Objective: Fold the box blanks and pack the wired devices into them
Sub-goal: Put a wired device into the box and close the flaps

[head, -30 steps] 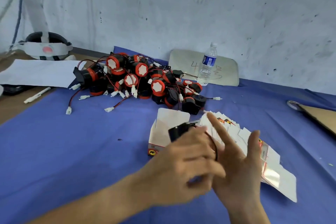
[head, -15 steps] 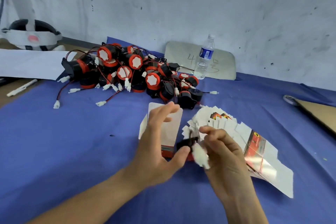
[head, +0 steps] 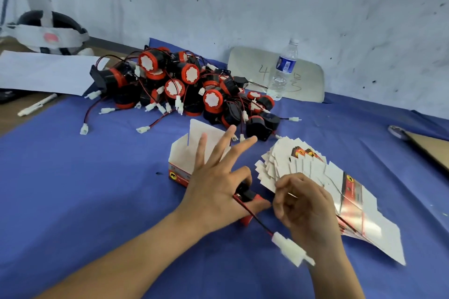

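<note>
Leaning behind the water bottle (head: pixel 283 68), a board (head: pixel 308 80) reads "4".

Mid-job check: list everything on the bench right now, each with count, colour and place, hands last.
Folded cardboard box: one, white with red base, top open, centre, behind left hand.
Wired device in hand: one, black and red, under left thumb; its white connector dangles near the right wrist.
Pile of wired devices: many, black and red, far centre.
Flat box blanks: fanned stack, white and red, right.
Plastic water bottle: one, clear, blue label, far.
White paper sheet: one, far left.
White pen: one, left edge.
Blue table cover: one.
Left hand: thumb and forefinger pinch the device, other fingers spread.
Right hand: fingers curled by the wire.
</note>
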Available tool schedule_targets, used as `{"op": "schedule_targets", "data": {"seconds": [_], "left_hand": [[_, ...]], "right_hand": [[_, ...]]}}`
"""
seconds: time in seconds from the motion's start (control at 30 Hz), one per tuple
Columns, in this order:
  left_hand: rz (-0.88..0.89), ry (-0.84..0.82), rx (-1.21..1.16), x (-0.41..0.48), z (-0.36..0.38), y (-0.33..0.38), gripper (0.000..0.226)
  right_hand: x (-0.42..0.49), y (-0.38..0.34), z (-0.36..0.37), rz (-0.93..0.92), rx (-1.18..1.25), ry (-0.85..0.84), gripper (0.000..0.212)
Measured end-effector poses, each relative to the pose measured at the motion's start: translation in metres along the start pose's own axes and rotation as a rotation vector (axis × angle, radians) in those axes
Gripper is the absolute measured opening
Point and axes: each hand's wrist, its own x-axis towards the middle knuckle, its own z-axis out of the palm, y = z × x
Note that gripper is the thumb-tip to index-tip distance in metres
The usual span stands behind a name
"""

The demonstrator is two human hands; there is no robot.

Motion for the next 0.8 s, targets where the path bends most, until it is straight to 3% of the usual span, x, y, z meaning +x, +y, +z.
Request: {"op": "schedule_targets", "data": {"seconds": [0.13, 0.3, 0.47, 0.6, 0.7, 0.8], "left_hand": [[0.011, -0.137, 0.12, 0.0, 0.001, -0.002, 0.073], [0.071, -0.17, 0.232, -0.002, 0.005, -0.003, 0.084], [0.043, 0.102, 0.1, 0.0, 0.006, 0.0, 0.076], [0.053, 0.352, -0.22, 0.004, 0.002, 0.003, 0.07], [0.012, 0.44, -0.359, 0.003, -0.001, 0.007, 0.059], [0.031, 0.392, -0.255, 0.002, -0.003, 0.011, 0.059]], "right_hand": [[0.001, 0.003, 0.002, 0.001, 0.022, -0.025, 0.014], [0.0, 0.003, 0.002, 0.02, 0.063, -0.035, 0.02], [-0.003, 0.0, 0.009, 0.015, 0.086, -0.019, 0.04], [-0.004, -0.004, 0.013, -0.119, 0.115, -0.044, 0.036], [-0.008, -0.003, 0.014, -0.122, 0.014, -0.156, 0.018], [-0.016, 0.002, 0.022, 0.031, -0.036, -0.372, 0.034]]}}
